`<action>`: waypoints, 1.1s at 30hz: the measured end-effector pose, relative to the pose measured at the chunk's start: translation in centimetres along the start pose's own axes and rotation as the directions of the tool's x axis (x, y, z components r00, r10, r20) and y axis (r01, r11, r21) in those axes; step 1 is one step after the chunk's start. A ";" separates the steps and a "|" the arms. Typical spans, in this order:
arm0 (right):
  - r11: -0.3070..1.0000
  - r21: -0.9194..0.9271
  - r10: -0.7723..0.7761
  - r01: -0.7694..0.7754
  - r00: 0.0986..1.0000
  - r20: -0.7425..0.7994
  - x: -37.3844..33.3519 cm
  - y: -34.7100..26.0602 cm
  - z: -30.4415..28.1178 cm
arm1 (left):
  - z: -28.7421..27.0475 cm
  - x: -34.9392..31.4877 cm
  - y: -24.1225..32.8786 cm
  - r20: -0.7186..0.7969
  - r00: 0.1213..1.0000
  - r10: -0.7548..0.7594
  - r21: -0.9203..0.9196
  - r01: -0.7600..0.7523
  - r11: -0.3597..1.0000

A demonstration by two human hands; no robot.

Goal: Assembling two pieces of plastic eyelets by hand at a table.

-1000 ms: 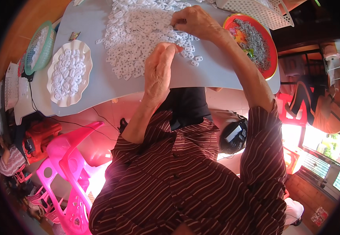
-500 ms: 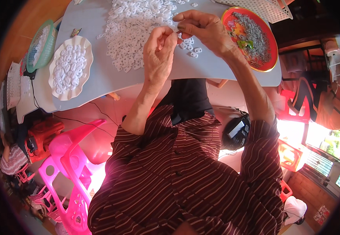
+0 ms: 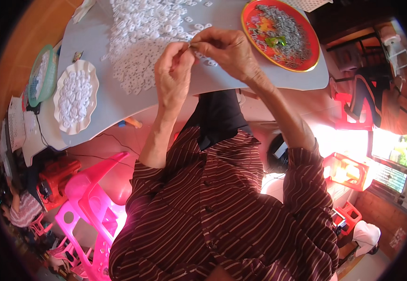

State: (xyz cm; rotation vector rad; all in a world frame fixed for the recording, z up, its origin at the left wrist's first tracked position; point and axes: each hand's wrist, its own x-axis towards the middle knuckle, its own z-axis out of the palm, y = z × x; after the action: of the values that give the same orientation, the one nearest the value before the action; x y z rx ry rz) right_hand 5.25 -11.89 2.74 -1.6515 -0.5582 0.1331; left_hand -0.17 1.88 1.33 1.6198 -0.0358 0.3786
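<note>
My left hand [image 3: 173, 72] is closed in a pinch above the near edge of the table. Its fingertips meet those of my right hand [image 3: 225, 50], also pinched. Whatever lies between the fingertips is too small and covered to name. Beyond and left of my hands spreads a heap of small white plastic pieces [image 3: 140, 47], each with holes. Several more lie under my right hand. On the right, a red round tray [image 3: 312, 51] with a gold rim carries many small grey metal pieces [image 3: 285, 35]. A white scalloped dish [image 3: 93, 89] at left is filled with white pieces.
A green basket [image 3: 51, 70] stands at the table's left edge, beside a white perforated basket [image 3: 16, 122]. Pink plastic chairs [image 3: 84, 199] sit to my left. Red stools [image 3: 348, 171] are at right. Another person [image 3: 25, 208] sits far left. A black cable [image 3: 48, 144] hangs by the table.
My right hand has come in closer to my left, and their fingertips now meet. The view has shifted, so the table and tray appear further left.
</note>
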 end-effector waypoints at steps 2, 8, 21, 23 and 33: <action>0.997 -0.076 -0.028 0.020 0.993 -0.111 -1.0 -0.2 1.3 | -0.1 -0.5 -0.4 -0.009 0.999 -0.031 0.020 0.031 0.999; 0.988 -0.151 -0.006 -0.033 0.967 -0.256 -2.9 -1.1 2.1 | 0.3 -1.3 -1.4 0.091 0.991 -0.101 -0.270 0.122 0.955; 0.607 -0.786 -0.378 0.117 0.913 -0.156 0.4 -0.1 -10.0 | 0.2 -1.2 -0.6 0.057 0.994 -0.092 -0.087 0.097 0.991; 0.569 -0.817 -0.346 0.097 0.929 -0.131 1.6 1.3 -13.5 | 0.3 -1.1 -0.7 0.070 0.995 -0.077 -0.055 0.081 0.995; 0.463 -0.864 -0.199 0.199 0.973 0.117 2.7 2.6 -14.5 | 0.5 -1.2 -0.8 0.066 0.998 -0.017 0.067 0.012 0.998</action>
State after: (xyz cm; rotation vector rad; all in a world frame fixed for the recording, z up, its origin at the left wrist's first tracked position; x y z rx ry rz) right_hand 14.14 -23.93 3.31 -2.5721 -0.9080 -0.4176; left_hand -1.01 1.18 0.17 1.6970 -0.0624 0.3173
